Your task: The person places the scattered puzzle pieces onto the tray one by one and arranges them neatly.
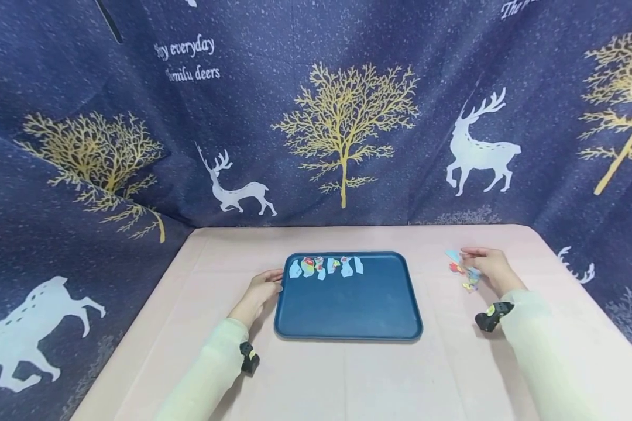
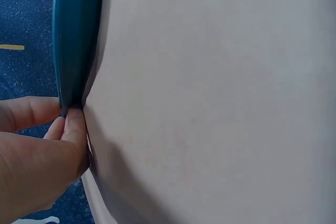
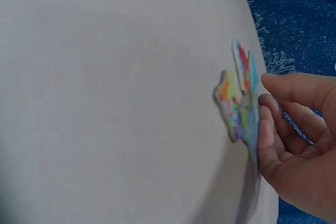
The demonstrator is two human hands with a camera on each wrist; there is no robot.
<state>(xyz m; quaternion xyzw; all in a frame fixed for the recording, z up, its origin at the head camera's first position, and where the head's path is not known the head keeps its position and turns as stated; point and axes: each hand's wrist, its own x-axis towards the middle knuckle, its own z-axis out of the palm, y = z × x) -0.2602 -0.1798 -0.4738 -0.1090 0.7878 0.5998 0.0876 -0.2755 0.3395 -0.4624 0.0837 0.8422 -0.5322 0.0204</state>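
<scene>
A dark blue rectangular tray (image 1: 350, 307) lies on the table, with several colourful puzzle pieces (image 1: 308, 267) in a row along its far edge. At the tray's left rim, my left hand (image 1: 263, 292) pinches the edge; the left wrist view shows fingers (image 2: 31, 113) on both sides of the rim. Over on the right, my right hand (image 1: 491, 269) is at a small cluster of loose puzzle pieces (image 1: 470, 286). Close up, these pieces (image 3: 227, 103) lie beside the fingertips, thumb and fingers slightly apart, and nothing shows between them. Part of the cluster is hidden behind the hand.
A pale pink cloth covers the table (image 1: 347, 380). Behind it and at the sides hangs a dark blue curtain (image 1: 305, 35) printed with deer and trees. Black wrist cameras (image 1: 249, 358) are strapped on both pale sleeves.
</scene>
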